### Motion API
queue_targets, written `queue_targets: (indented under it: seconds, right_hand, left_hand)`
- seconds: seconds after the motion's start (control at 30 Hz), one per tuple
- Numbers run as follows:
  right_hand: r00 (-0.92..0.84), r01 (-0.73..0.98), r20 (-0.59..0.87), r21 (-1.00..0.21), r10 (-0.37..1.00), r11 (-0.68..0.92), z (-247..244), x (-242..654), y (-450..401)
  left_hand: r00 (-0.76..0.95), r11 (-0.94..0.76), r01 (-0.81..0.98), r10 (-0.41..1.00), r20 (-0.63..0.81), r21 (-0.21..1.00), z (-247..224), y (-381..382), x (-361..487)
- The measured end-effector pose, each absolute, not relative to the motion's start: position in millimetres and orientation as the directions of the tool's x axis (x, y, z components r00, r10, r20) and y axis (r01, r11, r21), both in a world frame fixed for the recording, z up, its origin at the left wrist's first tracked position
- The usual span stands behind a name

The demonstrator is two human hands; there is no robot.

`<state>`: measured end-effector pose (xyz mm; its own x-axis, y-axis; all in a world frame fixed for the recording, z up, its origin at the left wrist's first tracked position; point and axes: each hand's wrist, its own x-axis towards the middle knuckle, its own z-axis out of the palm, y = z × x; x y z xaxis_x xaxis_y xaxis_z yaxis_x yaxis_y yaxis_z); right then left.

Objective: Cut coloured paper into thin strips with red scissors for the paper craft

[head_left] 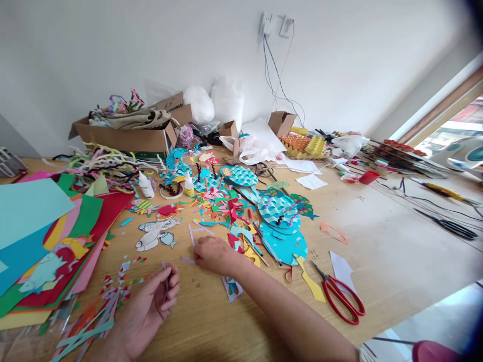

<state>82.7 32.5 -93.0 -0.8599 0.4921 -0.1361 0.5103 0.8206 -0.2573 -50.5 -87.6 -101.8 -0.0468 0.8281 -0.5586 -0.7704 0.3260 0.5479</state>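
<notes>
My left hand (151, 301), palm turned up at the lower left, has its fingers curled around a thin purple paper strip (165, 284). Further forward, my right hand (215, 254) reaches down to the table with its fingers pinched together. At its fingertips lies another purple paper strip (187, 260); the tips themselves are partly hidden. More pale purple strips (204, 229) lie just beyond that hand. Paper fish cut-outs drawn in outline (153, 236) rest left of it. Tiny coloured paper snippets (121, 274) and a bunch of narrow strips (92, 327) lie beside my left hand.
Red-handled scissors (341, 299) lie open at right, near a blue paper disc (285, 244) with woven blue fish shapes. Coloured paper sheets (33, 206) are stacked at left. Glue bottles (146, 186), pipe cleaners (94, 163) and a cardboard box (124, 138) stand further back.
</notes>
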Motion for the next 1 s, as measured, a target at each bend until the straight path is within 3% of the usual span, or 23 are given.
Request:
queue_targets:
  seconds: [0.17, 0.37, 0.53, 0.7, 0.87, 1.0]
  right_hand:
    - [-0.809, 0.579, -0.115, -0.317, 0.576, 0.751, -98.1, 85.7, 30.8]
    - [-0.746, 0.61, -0.084, -0.485, 0.66, 0.627, -89.2, 96.2, 32.4]
    - [-0.715, 0.618, -0.068, -0.526, 0.695, 0.584, -76.1, 85.2, 8.8]
    - [-0.695, 0.646, -0.055, -0.487, 0.717, 0.588, -64.0, 87.8, 3.8]
    - [-0.509, 0.834, -0.119, -0.311, 0.852, 0.455, -68.2, 98.8, 41.9]
    - [-0.441, 0.894, -0.204, -0.19, 0.874, 0.406, -81.8, 84.7, 58.8]
  left_hand:
    - [-0.055, 0.313, -0.771, 0.834, -0.548, 0.555, -103.2, -84.3, -49.8]
    - [-0.198, 0.26, -0.758, 0.781, -0.592, 0.598, -94.4, -73.2, -40.6]
    - [-0.196, 0.198, -0.816, 0.79, -0.582, 0.543, -89.1, -64.2, -26.7]
    - [-0.139, 0.193, -0.863, 0.796, -0.589, 0.466, -96.8, -64.1, -27.4]
    - [-0.098, 0.212, -0.885, 0.786, -0.611, 0.415, -105.9, -65.0, -31.8]
    - [-0.059, 0.222, -0.893, 0.805, -0.59, 0.392, -105.3, -65.8, -31.7]
